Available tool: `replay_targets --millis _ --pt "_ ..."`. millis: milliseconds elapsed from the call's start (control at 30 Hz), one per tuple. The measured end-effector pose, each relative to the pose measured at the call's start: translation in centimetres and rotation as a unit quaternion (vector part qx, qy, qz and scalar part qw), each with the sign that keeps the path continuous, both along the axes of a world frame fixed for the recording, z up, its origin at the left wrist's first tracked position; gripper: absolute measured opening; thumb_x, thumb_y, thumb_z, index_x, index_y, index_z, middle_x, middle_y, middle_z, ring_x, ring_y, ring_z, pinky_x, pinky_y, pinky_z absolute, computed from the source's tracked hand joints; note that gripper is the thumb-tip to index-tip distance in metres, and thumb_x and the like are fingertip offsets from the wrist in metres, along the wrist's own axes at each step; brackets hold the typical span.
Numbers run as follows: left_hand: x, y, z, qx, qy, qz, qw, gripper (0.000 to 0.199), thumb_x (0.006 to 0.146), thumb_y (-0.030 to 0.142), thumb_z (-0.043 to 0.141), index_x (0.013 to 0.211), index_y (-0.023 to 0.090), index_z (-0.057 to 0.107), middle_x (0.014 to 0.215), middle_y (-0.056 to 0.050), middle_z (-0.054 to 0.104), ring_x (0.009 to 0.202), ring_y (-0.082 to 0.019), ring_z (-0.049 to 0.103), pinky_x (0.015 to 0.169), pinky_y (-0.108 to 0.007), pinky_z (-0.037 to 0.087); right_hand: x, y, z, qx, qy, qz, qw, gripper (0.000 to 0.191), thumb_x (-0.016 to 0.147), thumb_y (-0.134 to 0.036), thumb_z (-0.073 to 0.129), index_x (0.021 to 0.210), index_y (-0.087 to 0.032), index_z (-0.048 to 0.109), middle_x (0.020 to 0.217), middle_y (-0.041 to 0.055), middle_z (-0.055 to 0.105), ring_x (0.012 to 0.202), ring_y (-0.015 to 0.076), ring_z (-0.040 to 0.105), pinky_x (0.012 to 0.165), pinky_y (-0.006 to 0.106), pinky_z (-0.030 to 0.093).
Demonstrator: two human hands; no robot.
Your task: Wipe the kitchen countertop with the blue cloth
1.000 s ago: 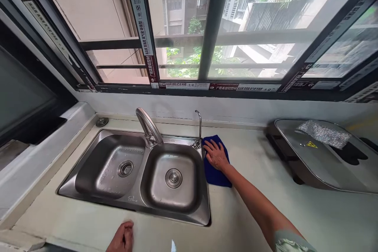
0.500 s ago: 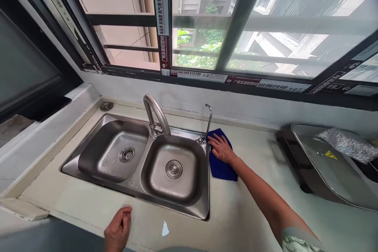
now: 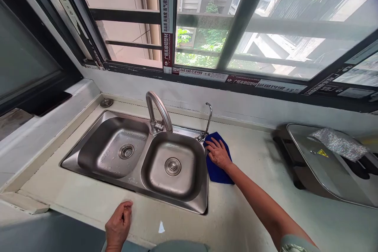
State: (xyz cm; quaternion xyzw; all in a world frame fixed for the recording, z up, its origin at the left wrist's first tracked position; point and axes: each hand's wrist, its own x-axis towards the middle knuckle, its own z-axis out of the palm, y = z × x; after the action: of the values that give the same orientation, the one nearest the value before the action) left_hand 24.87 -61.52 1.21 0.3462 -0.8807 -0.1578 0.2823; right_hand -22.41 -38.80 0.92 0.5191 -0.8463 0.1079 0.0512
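Note:
My right hand [image 3: 218, 154] lies flat with fingers spread on a dark blue cloth [image 3: 217, 173], pressing it against the counter beside the sink's right rim. The fingertips are close to the base of a small thin tap [image 3: 209, 116]. The double stainless-steel sink [image 3: 203, 204] has water drops in its left basin [image 3: 110, 161]; the right basin [image 3: 186, 181] looks drier. My left hand [image 3: 118, 222] is closed in a loose fist near the counter's front edge, in front of the sink, with nothing visible in it.
A large curved faucet [image 3: 161, 106] stands behind the basins. On the right is an electric cooker with a glass lid [image 3: 307, 157], a silvery crumpled packet [image 3: 339, 143] on top. A round metal piece [image 3: 106, 102] sits in the back left corner. The window frame [image 3: 201, 75] runs above the counter.
My right hand and the cloth have shifted slightly toward me and left along the sink's edge. My left hand stays nearly in place. The view has moved a little.

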Motion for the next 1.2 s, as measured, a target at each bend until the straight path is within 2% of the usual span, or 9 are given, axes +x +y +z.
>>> replay_targets --millis 133,267,333,433,633,833,967,1100,1200 --pt "0.2 0.0 -0.3 -0.01 0.0 0.007 1.0 0.025 0.092 0.024 0.046 0.085 0.022 0.071 0.074 0.003 0.075 0.051 -0.007 0.063 0.049 -0.014 0.044 4.0 1.5 0.4 -0.013 -0.006 0.027 1.0 0.026 0.082 -0.013 0.045 0.098 -0.023 0.062 0.126 0.0053 0.064 0.14 0.0294 0.038 0.118 0.061 0.022" --pt "0.3 -0.1 -0.7 -0.01 -0.012 0.01 1.0 0.025 0.092 0.024 0.046 0.087 0.022 0.071 0.076 0.003 0.075 0.048 -0.007 0.061 0.045 -0.015 0.041 8.9 4.4 0.3 -0.035 -0.06 0.131 0.989 0.031 0.073 -0.009 0.046 0.097 -0.024 0.059 0.108 0.0039 0.068 0.126 0.0241 0.052 0.121 0.057 0.022" --pt "0.3 -0.1 -0.7 -0.014 -0.014 0.01 1.0 0.025 0.092 0.024 0.046 0.087 0.023 0.071 0.075 0.004 0.075 0.046 -0.007 0.059 0.044 -0.016 0.04 10.7 5.7 0.3 -0.048 -0.096 0.165 0.98 0.041 0.069 -0.007 0.045 0.104 -0.024 0.057 0.108 0.0044 0.067 0.125 0.0233 0.053 0.121 0.058 0.021" --pt "0.2 -0.1 -0.7 -0.011 -0.013 0.009 1.0 0.026 0.092 0.024 0.045 0.086 0.022 0.07 0.075 0.004 0.075 0.046 -0.007 0.058 0.044 -0.017 0.039 11.6 6.3 0.6 -0.057 -0.115 0.153 0.98 0.06 0.066 -0.009 0.045 0.124 -0.021 0.052 0.123 0.008 0.063 0.129 0.0235 0.05 0.121 0.056 0.024" --pt "0.0 -0.1 -0.4 0.008 -0.005 0.005 1.0 0.026 0.092 0.024 0.045 0.087 0.022 0.07 0.076 0.003 0.075 0.052 -0.007 0.063 0.048 -0.015 0.043 8.4 4.8 0.8 -0.032 -0.088 0.148 0.985 0.048 0.072 -0.015 0.048 0.118 -0.019 0.058 0.133 0.0107 0.059 0.131 0.0239 0.049 0.121 0.053 0.024" --pt "-0.1 0.1 -0.1 0.023 -0.008 0.011 1.0 0.025 0.09 0.023 0.046 0.084 0.022 0.07 0.073 0.003 0.074 0.052 -0.008 0.063 0.05 -0.016 0.044 1.9 1.7 1.0 -0.004 -0.037 0.059 0.998 0.043 0.079 -0.019 0.045 0.118 -0.021 0.061 0.145 0.007 0.052 0.145 0.0246 0.031 0.122 0.052 0.02" --pt "-0.1 0.1 0.1 0.05 -0.023 0.011 0.998 0.026 0.089 0.023 0.045 0.085 0.022 0.07 0.072 0.002 0.074 0.052 -0.009 0.062 0.052 -0.017 0.045 -1.0 -0.3 0.8 0.006 -0.033 0.034 0.999 0.041 0.08 -0.021 0.045 0.118 -0.02 0.062 0.147 0.0078 0.05 0.146 0.0241 0.029 0.122 0.052 0.019" --pt "-0.1 0.2 0.1 0.052 -0.03 0.012 0.998 0.027 0.09 0.024 0.044 0.084 0.022 0.07 0.073 0.001 0.074 0.052 -0.009 0.061 0.052 -0.018 0.044 -1.8 -0.7 0.5 -0.006 -0.045 0.019 0.999 0.042 0.082 -0.02 0.042 0.119 -0.02 0.061 0.142 0.0085 0.055 0.146 0.0235 0.03 0.123 0.052 0.015" --pt "-0.1 0.3 0.0 0.046 -0.032 0.015 0.998 0.028 0.091 0.024 0.043 0.085 0.021 0.07 0.072 0.0 0.073 0.052 -0.009 0.06 0.052 -0.019 0.042 -0.5 0.2 0.4 -0.012 -0.059 0.032 0.998 0.041 0.081 -0.017 0.041 0.116 -0.022 0.062 0.132 0.0051 0.062 0.143 0.0213 0.035 0.123 0.05 0.014"
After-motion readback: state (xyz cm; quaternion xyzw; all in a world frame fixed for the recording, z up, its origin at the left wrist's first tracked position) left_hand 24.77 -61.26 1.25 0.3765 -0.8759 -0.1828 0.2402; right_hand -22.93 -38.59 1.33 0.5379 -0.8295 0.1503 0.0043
